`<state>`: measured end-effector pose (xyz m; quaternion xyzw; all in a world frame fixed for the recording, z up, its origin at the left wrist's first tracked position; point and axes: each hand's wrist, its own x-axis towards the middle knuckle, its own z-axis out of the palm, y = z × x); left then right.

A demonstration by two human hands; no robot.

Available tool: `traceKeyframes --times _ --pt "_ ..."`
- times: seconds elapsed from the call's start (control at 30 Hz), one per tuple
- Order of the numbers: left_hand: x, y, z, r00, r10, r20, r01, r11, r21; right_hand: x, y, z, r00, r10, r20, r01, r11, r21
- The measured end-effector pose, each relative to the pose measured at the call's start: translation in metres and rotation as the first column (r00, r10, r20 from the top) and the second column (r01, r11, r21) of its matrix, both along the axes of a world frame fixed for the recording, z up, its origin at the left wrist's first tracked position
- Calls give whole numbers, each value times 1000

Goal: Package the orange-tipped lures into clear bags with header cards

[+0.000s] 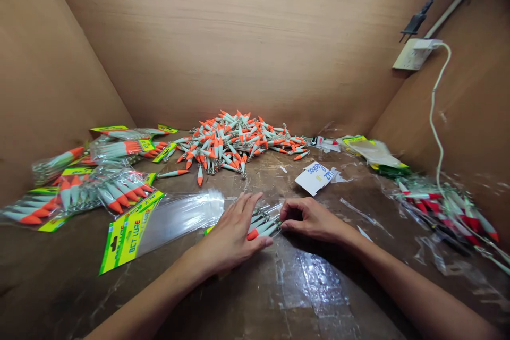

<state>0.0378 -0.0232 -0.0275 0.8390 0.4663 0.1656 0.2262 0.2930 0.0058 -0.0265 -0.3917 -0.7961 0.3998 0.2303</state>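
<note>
- Several lures (263,229), orange and pale, lie side by side near the middle of the table (223,311), with a clear bag (274,209) about them; their hooks point toward the right edge.
- Left hand (238,229): laid palm down over the orange ends, fingers stretched out, thumb set apart along the near side.
- Right hand (306,218): fingers curled, thumb and forefinger drawn together at the hook ends; whether they pinch a hook or the bag, I cannot tell.
- Flat sleeves (179,218) with yellow headers (126,234) reading BCT LURE: just beside the left hand, toward the left edge.
- Filled packs (119,150): heaped from the left edge to the far left corner.
- Loose pile (225,143), orange and pale: at the middle of the far edge.
- White card (314,178), marked in blue: between the right hand and the far edge.
- Yellow-topped stack (372,154): near the far right corner.
- Red-and-white lures (466,211): along the right edge, a white cable (433,103) hanging down to them.
</note>
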Motion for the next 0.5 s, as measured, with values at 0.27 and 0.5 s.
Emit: traceKeyframes --times 0.27,0.5 --pt "-4 -8 2 990 -24 -138 11 995 -95 -2 1 -4 999 -42 15 41 998 57" --pt "1 -12 -5 972 -6 -233 -1 999 -33 -3 -2 -7 1000 -13 -20 12 1000 -26"
